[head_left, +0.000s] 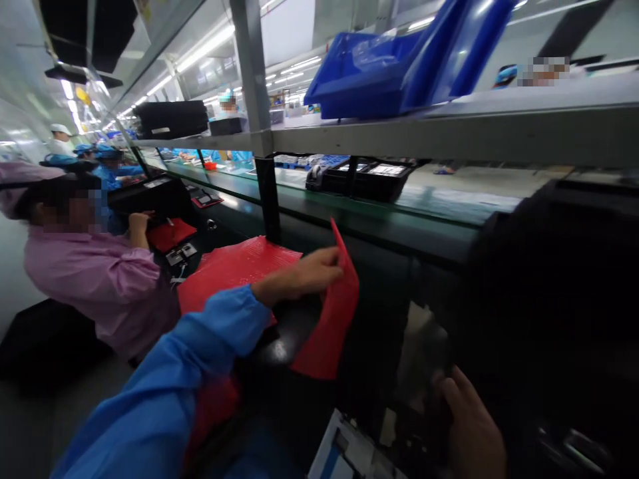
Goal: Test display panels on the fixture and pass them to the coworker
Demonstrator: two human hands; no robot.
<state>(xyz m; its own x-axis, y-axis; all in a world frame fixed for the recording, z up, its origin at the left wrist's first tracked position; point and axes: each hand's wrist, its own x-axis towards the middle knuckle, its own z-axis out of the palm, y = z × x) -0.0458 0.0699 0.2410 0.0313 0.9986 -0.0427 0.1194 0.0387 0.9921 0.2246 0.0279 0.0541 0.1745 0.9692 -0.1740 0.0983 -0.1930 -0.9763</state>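
Red plastic sheet [327,319] stands nearly upright on the black table [282,339], its long axis running down from a pointed top corner. The left hand [299,276], in a blue sleeve, is the nearer and reaches across from the lower left, its fingers [332,263] pinched together on the sheet's upper edge. The right hand [472,429] lies farther off at lower right, fingers apart beside a dark object [424,372]; whether they grip it, I cannot tell. Beyond, a red mat [234,273] lies flat near a co-worker in a pink smock [94,279], below a blue plastic tray [364,80] on a metal shelf [449,136].
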